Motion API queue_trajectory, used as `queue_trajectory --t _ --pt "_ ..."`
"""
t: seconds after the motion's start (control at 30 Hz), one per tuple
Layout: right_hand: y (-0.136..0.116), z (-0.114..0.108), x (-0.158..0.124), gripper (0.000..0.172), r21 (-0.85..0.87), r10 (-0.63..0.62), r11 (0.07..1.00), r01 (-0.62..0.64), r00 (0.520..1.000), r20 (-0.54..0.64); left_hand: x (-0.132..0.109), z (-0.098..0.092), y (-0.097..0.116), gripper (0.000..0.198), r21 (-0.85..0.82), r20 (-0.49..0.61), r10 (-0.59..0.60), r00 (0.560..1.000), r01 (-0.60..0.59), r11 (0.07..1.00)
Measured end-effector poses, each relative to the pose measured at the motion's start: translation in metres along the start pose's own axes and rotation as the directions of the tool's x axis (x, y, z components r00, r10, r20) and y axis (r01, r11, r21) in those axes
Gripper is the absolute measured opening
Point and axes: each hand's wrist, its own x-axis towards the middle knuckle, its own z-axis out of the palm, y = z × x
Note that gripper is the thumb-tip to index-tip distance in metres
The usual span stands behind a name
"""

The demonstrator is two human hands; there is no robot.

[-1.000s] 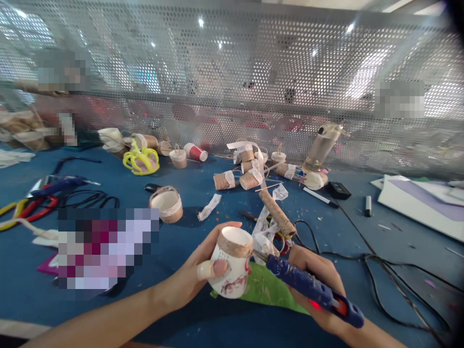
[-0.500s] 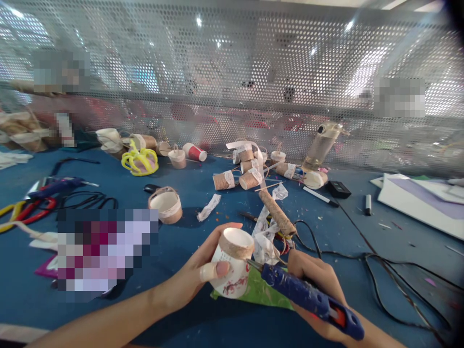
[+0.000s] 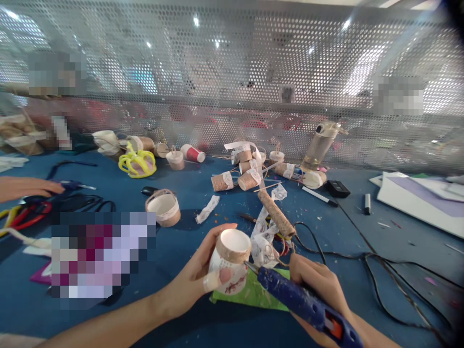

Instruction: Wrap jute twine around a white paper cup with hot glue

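My left hand (image 3: pixel 203 275) is wrapped round a white paper cup (image 3: pixel 229 280), its thumb pressed on the near side. Brown twine (image 3: pixel 234 253) circles the upper part of the cup, and a printed pattern shows below it. In my right hand (image 3: pixel 319 285) is a blue hot glue gun (image 3: pixel 293 295), its nozzle at the cup's side just under the twine. A strand of twine also seems to pass by my right fingers. Beneath the cup lies a green sheet (image 3: pixel 261 297). Beyond it are a roll of twine (image 3: pixel 277 212) and crumpled white lace (image 3: pixel 264 244).
A small twine-wrapped basket (image 3: pixel 163 210) stands left of my hands. Several decorated cups (image 3: pixel 250 169) lie farther back near a perforated metal screen (image 3: pixel 217 63). Black cables (image 3: pixel 369 285) loop at the right. Another person's hand (image 3: pixel 29 187) is over tools at the left.
Another person's hand has come in from the left, over the tools there. My hands keep their hold, and the glue gun's nozzle has shifted slightly left and down along with the cup.
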Motion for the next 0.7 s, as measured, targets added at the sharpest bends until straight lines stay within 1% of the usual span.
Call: queue_trajectory --t 0.13,0.37,0.57,0.7 --pt "0.0014 0.0018 -0.0004 0.033 0.015 0.013 1.000 -0.013 1.000 -0.023 0.0011 -0.0009 0.0012 0.067 -0.042 0.020 0.007 1.000 -0.006 0.999" --pt "-0.0015 0.0009 0.0012 0.033 -0.032 -0.017 0.999 0.016 1.000 -0.010 0.0028 -0.0012 -0.0006 0.068 -0.010 0.023 -0.034 0.999 0.034 0.999" --pt "-0.0002 -0.0020 -0.0005 0.032 -0.038 -0.003 0.999 0.004 1.000 0.020 0.0029 -0.0006 0.0007 0.068 -0.041 0.028 -0.036 0.999 0.037 0.998" --pt "0.0030 -0.0055 -0.0041 0.029 -0.031 0.015 0.999 -0.013 0.997 0.073 0.0023 -0.0024 0.0010 0.066 -0.071 0.037 -0.037 0.999 0.040 0.997"
